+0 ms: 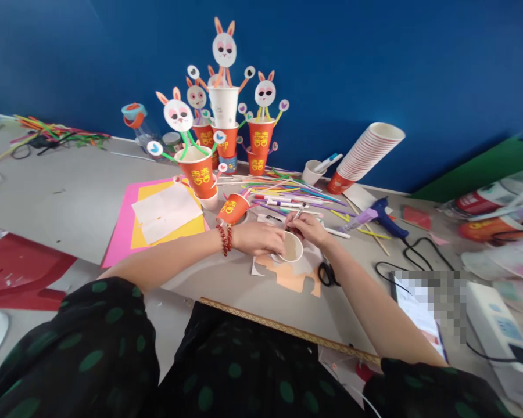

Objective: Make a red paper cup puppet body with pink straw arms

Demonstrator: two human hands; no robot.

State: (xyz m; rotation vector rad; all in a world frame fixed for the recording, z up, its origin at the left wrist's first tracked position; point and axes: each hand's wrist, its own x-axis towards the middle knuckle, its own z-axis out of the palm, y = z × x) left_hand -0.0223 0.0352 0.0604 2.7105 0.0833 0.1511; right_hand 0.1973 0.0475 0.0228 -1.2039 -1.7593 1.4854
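My left hand (pixel 261 238) is closed on the rim of a paper cup (pixel 293 248), whose open mouth faces me. Close by on the cup's far side, my right hand (pixel 307 227) pinches a slim pen (pixel 300 210); its tip is hidden behind the fingers. Beneath the cup lies a cut sheet of orange paper (pixel 293 277) with curved notches. Black-handled scissors (pixel 326 274) rest beside my right forearm. A red cup (pixel 233 208) with pink strips lies tipped over beyond my left wrist.
Rabbit-faced cup figures (pixel 195 171) stand at the back. Coloured pipe cleaners (pixel 287 188) are strewn beyond my hands. To the right are a tilted stack of cups (pixel 368 154), a blue glue gun (pixel 381 217) with its cord, and a power strip (pixel 497 325). Paper sheets (pixel 168 212) lie left.
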